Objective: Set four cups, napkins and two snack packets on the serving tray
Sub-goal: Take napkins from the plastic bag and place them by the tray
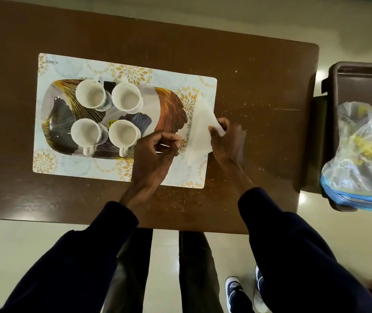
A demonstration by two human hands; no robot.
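Several white cups (126, 99) stand in two rows on the left part of an oval serving tray (169, 114) with a leaf pattern. The tray rests on a patterned placemat (72, 66). A white napkin (199, 129) hangs over the tray's right end and the mat. My right hand (227, 141) pinches the napkin's right edge. My left hand (155, 152) grips its lower left edge at the tray's near rim. A clear plastic bag with yellow snack packets (361, 150) lies off to the right.
The mat lies on a brown wooden table (259, 86). A dark brown bin or stool (361, 73) at the right holds the plastic bag. Pale floor tiles, my legs and a shoe (234, 292) show below the table's near edge.
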